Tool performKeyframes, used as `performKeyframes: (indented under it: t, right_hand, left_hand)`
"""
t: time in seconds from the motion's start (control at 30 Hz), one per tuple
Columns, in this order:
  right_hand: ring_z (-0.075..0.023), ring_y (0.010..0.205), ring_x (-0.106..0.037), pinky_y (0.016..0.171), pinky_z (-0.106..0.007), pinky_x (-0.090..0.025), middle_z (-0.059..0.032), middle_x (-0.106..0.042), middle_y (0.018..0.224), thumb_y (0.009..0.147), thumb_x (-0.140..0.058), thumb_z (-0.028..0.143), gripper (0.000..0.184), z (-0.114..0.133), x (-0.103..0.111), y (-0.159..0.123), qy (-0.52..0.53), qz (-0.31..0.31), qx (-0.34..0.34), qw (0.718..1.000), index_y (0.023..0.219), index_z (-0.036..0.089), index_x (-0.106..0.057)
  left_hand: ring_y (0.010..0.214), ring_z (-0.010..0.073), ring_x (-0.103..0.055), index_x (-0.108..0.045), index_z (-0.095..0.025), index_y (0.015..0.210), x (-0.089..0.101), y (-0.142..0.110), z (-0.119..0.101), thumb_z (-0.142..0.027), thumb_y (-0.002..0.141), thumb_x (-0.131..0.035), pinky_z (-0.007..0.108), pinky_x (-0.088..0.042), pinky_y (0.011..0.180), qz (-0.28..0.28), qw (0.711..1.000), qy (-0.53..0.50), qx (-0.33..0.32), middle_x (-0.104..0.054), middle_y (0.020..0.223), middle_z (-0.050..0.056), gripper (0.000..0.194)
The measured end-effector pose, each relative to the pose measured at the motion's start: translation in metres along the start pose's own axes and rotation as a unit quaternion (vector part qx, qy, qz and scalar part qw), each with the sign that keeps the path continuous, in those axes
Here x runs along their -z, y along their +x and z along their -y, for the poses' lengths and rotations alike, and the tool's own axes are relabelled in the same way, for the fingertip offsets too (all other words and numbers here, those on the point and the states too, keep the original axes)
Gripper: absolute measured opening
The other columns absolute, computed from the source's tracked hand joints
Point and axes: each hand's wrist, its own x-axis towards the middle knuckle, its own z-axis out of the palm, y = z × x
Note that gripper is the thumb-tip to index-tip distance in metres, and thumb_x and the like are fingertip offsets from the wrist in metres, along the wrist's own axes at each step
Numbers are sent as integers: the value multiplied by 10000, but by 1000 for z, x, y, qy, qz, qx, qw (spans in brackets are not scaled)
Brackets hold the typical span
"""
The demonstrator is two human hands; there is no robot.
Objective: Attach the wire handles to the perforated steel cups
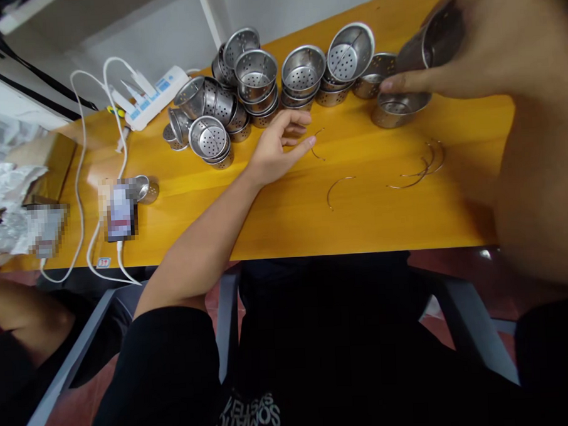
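My left hand (281, 145) hovers over the table just in front of the stacked cups, its fingers loosely curled, the thumb apart and nothing in it. At the upper right, my right hand (487, 56) grips a perforated metal cup (441, 36), blurred and partly hidden behind the fingers. Below my right thumb sits another metal cup (397, 111) on the table, next to a further cup (372, 77). Between and below the hands lie thin curved wires: a single wire (332, 189), one close to my left fingertips (315, 150), and several overlapping wires (423, 169) at the right.
Several stacks of perforated cups (257, 82) line the back of the yellow table (275, 229). At the left are a white power strip (159, 96), cables, a phone (121, 214) and a small cup (146, 189). Another person's arm (29, 306) shows at the far left.
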Motion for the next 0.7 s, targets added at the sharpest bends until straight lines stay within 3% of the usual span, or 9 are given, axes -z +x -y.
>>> performKeyframes:
  t: [0.07, 0.17, 0.27, 0.37, 0.43, 0.5, 0.57, 0.7]
  right_hand:
    - [-320, 1201, -604, 922, -426, -440, -150, -586, 1430, 838, -580, 865, 926, 37, 12, -12, 11, -55, 93, 994, 1532, 257, -511]
    - [-348, 1309, -547, 1082, -435, -426, -152, -492, 1555, 898, -626, 778, 942, 73, 1, -20, 43, -30, 183, 982, 1657, 304, -330]
    - [-401, 1397, -472, 1155, -498, -370, -135, -425, 1630, 883, -652, 757, 1112, 80, -51, -19, 42, 13, 171, 984, 1713, 293, -76]
    - [-456, 1504, -304, 1158, -572, -327, -99, -548, 1532, 854, -632, 785, 1089, 67, -109, -14, 8, 77, 122, 990, 1698, 349, -99]
    - [-432, 1499, -312, 1143, -562, -336, -90, -581, 1492, 899, -551, 786, 1014, 60, -128, -11, 26, 90, 111, 989, 1695, 355, -96]
    - [-377, 1448, -388, 1130, -516, -355, -81, -570, 1505, 986, -428, 741, 875, 59, -125, -8, 73, 65, 118, 988, 1693, 334, -112]
    - [-326, 1359, -470, 1101, -467, -376, -79, -582, 1488, 1053, -334, 669, 720, 62, -108, -5, 120, 42, 131, 983, 1669, 316, -214]
    - [-305, 1263, -518, 1073, -443, -391, -84, -610, 1432, 1046, -451, 597, 576, 73, -74, -2, 158, 107, 222, 956, 1547, 314, -476]
  left_hand:
    - [1171, 158, -686, -508, -285, 1302, -1, -2, -7, -478, 893, -744, 327, -624, 968, 5, 1000, 19, -7, -589, 1427, 66, 510]
    - [1238, 172, -680, -343, -334, 1480, -3, -7, -21, -544, 857, -772, 333, -628, 1005, 34, 998, 43, -27, -499, 1552, 83, 786]
    - [1337, 194, -650, -197, -325, 1559, -7, -8, -27, -640, 890, -676, 372, -601, 1072, 55, 994, 63, -71, -466, 1573, 91, 881]
    - [1366, 209, -634, -244, -275, 1535, -9, -6, -21, -698, 913, -596, 415, -549, 1151, 55, 992, 56, -101, -525, 1488, 79, 830]
    - [1357, 219, -637, -298, -269, 1498, -7, -3, -13, -695, 893, -632, 429, -530, 1184, 46, 994, 45, -84, -547, 1464, 78, 812]
    - [1366, 232, -625, -328, -284, 1481, -3, 0, -7, -658, 864, -694, 445, -512, 1214, 15, 997, 52, -58, -545, 1476, 82, 809]
    - [1398, 256, -590, -375, -294, 1462, 1, 2, -3, -609, 819, -768, 458, -478, 1248, -34, 995, 78, -48, -542, 1473, 88, 817]
    - [1409, 290, -547, -480, -290, 1365, 7, 6, 5, -575, 759, -831, 479, -433, 1269, -94, 987, 124, -44, -556, 1398, 80, 756]
